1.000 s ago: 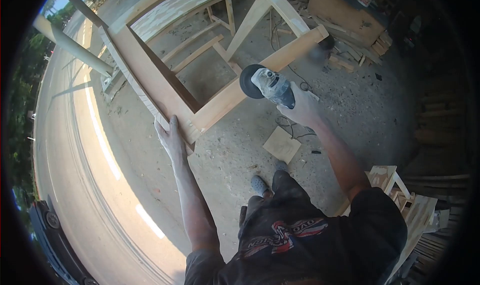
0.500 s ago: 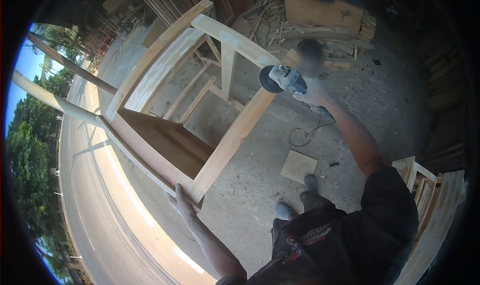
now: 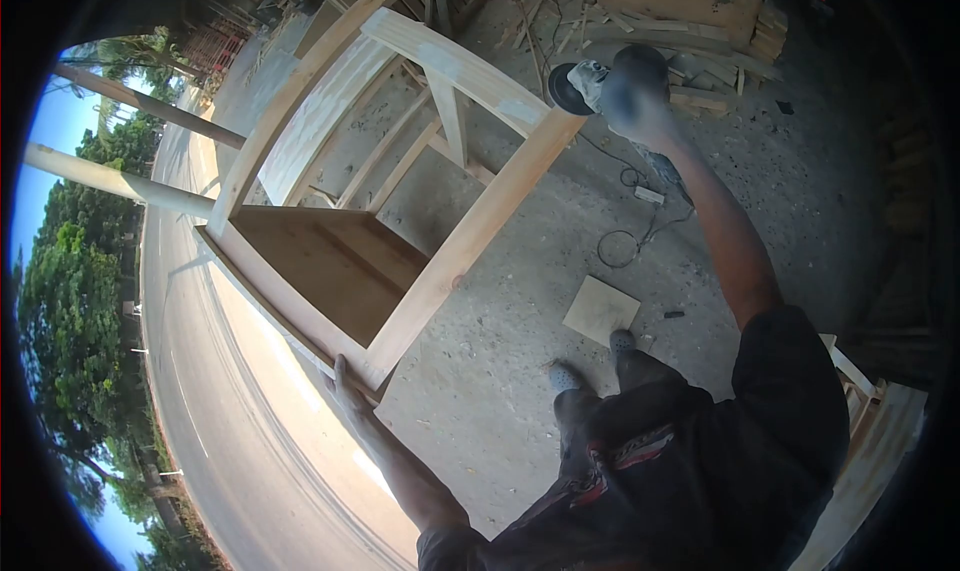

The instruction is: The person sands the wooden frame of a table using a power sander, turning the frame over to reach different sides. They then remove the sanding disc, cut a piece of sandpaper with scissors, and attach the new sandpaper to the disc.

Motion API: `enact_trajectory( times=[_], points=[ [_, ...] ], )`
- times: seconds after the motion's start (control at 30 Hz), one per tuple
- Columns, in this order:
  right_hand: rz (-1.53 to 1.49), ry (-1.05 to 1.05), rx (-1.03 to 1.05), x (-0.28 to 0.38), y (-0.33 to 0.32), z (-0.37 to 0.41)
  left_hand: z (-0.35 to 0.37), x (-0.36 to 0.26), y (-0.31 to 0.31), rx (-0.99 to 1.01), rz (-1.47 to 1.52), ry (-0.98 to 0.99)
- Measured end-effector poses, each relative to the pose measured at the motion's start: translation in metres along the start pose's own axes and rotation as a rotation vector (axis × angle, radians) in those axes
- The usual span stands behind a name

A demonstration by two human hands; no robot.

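A large wooden furniture frame [image 3: 490, 241], with curved rails and an inner panel, stands tilted before me. My left hand [image 3: 350, 391] grips its near lower corner, thumb along the edge. Out at the far right corner, my right hand [image 3: 640, 123] is wrapped around an angle grinder [image 3: 588, 79]. The grinder's dark round disc [image 3: 567, 89] is right by the end of the frame's long rail. A blurred patch covers part of the tool and hand. Pale patches mark the curved top rail [image 3: 455, 63].
A power cord [image 3: 622, 249] loops over the concrete floor below the grinder. A square board [image 3: 601, 307] lies by my feet. Wood offcuts [image 3: 690, 81] are heaped at the back. Another wooden piece [image 3: 870, 461] stands at right. A road [image 3: 215, 391] runs along the left.
My right hand has carried the grinder up and outward, from over the rail to just beyond its end. My left hand still holds the corner. The whole view has shifted slightly.
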State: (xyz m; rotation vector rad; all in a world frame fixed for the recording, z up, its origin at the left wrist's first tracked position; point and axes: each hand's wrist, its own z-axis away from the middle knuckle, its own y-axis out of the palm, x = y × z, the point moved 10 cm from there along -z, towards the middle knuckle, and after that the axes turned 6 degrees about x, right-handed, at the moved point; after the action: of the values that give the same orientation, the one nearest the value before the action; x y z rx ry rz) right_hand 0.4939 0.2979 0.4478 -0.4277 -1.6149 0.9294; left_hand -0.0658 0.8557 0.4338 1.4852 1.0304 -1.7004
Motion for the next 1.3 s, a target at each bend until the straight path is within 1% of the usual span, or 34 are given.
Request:
enact_trajectory(
  times=[0.03, 0.07, 0.1, 0.17, 0.2, 0.23, 0.3, 0.37, 0.4, 0.43, 0.47, 0.5, 0.53, 0.57, 0.63, 0.7, 0.77, 0.83, 0.87, 0.93, 0.97, 1.03, 1.07, 1.1, 1.13, 1.17, 1.23, 1.3],
  points=[
    [0.016, 0.016, -0.041, 0.000, 0.000, 0.000, -0.005, 0.003, -0.004, 0.010, -0.008, 0.040],
    [-0.068, -0.066, -0.149, -0.008, -0.001, 0.000, -0.012, 0.009, -0.009, 0.006, -0.012, 0.043],
    [-0.067, -0.061, -0.134, -0.009, -0.001, 0.010, -0.012, 0.014, -0.014, 0.006, -0.015, 0.038],
    [-0.127, 0.079, 0.028, -0.014, -0.004, 0.029, -0.023, 0.029, -0.027, 0.023, -0.001, 0.014],
    [-0.090, 0.019, 0.014, -0.008, -0.001, 0.042, -0.030, 0.033, -0.022, 0.046, 0.014, 0.007],
    [-0.089, 0.012, 0.006, 0.000, 0.000, 0.049, -0.033, 0.028, -0.020, 0.040, 0.010, 0.035],
    [0.033, 0.022, 0.136, 0.030, 0.028, 0.073, -0.030, 0.017, -0.017, -0.002, -0.009, 0.050],
    [-0.035, -0.066, 0.239, 0.070, 0.053, 0.088, -0.033, 0.010, -0.018, 0.027, -0.010, 0.065],
    [-0.030, -0.067, 0.228, 0.086, 0.056, 0.091, -0.037, 0.009, -0.013, 0.043, 0.003, 0.081],
    [0.016, -0.085, 0.284, 0.103, 0.066, 0.097, -0.035, 0.001, -0.003, 0.048, 0.012, 0.086],
    [0.062, -0.101, 0.346, 0.110, 0.074, 0.101, -0.031, 0.000, -0.002, 0.031, 0.011, 0.005],
    [0.063, -0.099, 0.344, 0.107, 0.075, 0.099, -0.026, 0.001, -0.003, 0.014, 0.005, -0.076],
    [0.058, -0.101, 0.316, 0.103, 0.075, 0.094, -0.027, 0.000, 0.000, 0.040, 0.037, -0.080],
    [0.052, -0.106, 0.286, 0.099, 0.072, 0.087, -0.029, -0.003, 0.004, 0.041, 0.039, -0.076],
    [0.046, -0.022, 0.211, 0.077, 0.043, 0.073, -0.026, -0.016, 0.009, 0.057, 0.034, 0.042],
    [0.065, 0.015, 0.142, 0.046, 0.025, 0.053, -0.036, 0.002, -0.005, 0.084, 0.080, 0.020],
    [0.083, 0.018, 0.108, 0.025, 0.013, 0.027, -0.040, 0.008, -0.003, 0.110, 0.136, 0.018],
    [0.012, -0.016, 0.014, 0.012, -0.004, 0.009, -0.039, 0.006, -0.007, 0.065, 0.057, 0.000],
    [-0.046, 0.011, 0.051, 0.000, -0.004, 0.000, -0.040, 0.008, -0.011, 0.065, 0.058, -0.001],
    [-0.030, 0.016, 0.067, 0.006, -0.004, 0.003, -0.043, 0.014, -0.018, 0.010, -0.051, -0.044],
    [-0.019, 0.015, 0.079, 0.011, -0.003, 0.002, -0.047, 0.015, -0.016, 0.008, -0.041, -0.037],
    [0.016, -0.022, 0.077, 0.039, 0.010, 0.016, -0.045, 0.009, -0.011, 0.050, 0.022, 0.058],
    [0.071, -0.029, 0.114, 0.057, 0.021, 0.025, -0.043, 0.011, -0.014, 0.038, 0.020, 0.050],
    [0.123, -0.034, 0.156, 0.072, 0.034, 0.035, -0.045, 0.012, -0.011, 0.069, 0.023, 0.022],
    [0.119, -0.040, 0.183, 0.087, 0.042, 0.044, -0.046, 0.014, -0.012, 0.095, 0.024, -0.010],
    [0.110, -0.053, 0.242, 0.104, 0.053, 0.055, -0.051, 0.023, -0.023, 0.041, 0.005, -0.017],
    [0.100, -0.088, 0.308, 0.137, 0.071, 0.072, -0.041, 0.003, -0.014, 0.004, -0.055, 0.018],
    [0.084, -0.106, 0.366, 0.159, 0.087, 0.089, -0.045, 0.006, -0.012, 0.031, -0.021, -0.009]
  ],
)
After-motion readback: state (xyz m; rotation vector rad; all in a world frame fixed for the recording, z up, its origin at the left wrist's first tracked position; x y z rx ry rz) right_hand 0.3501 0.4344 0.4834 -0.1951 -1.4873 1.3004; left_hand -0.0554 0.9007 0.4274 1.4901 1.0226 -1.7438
